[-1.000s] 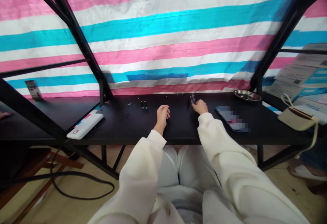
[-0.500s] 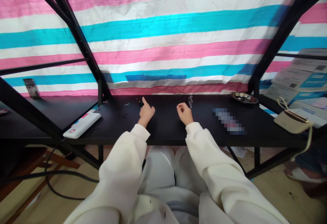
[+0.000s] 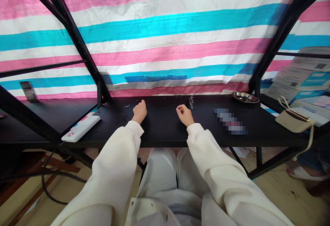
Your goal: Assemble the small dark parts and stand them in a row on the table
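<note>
My left hand [image 3: 140,111] is over the black table [image 3: 160,130], its fingers curled closed. Whatever it may hold is hidden from this view. Farther right, my right hand [image 3: 185,115] has thumb and fingers brought together in a pinch; anything between them is too small to make out. Just beyond it, near the back edge, lies a small greyish, shiny cluster [image 3: 191,102]. A row of small dark pieces [image 3: 178,95] sits at the back edge. A thin white scrap [image 3: 127,106] lies left of my left hand.
A white oblong case [image 3: 81,127] lies at the left, and a round metal dish [image 3: 245,97] at the back right. A blurred-out packet [image 3: 230,121] and a beige pouch [image 3: 292,120] are on the right. Black frame posts [image 3: 86,52] flank the striped sheet [image 3: 175,23].
My left hand has moved left, its fingers now more curled, and the small dark thing beside it no longer shows. My right hand keeps nearly the same pinch and place.
</note>
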